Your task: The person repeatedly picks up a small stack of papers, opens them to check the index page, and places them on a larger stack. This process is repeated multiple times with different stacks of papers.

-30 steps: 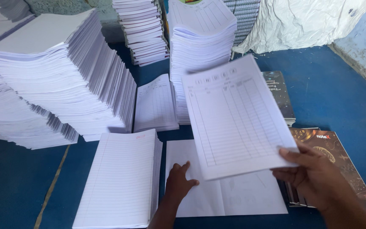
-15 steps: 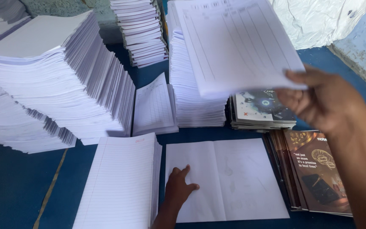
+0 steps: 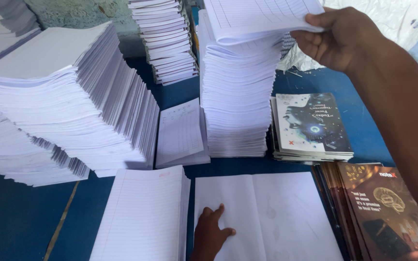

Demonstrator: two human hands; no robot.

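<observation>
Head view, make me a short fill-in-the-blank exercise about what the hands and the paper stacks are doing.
1. The right hand holds a ruled sheet above the tall ____ of paper.
2. The left hand lies flat on the ____ folded sheet.
3. The table surface is ____ in colour.
4. The brown booklets lie to the ____ of the folded sheet.

Missing words: stack; blank; blue; right
</observation>
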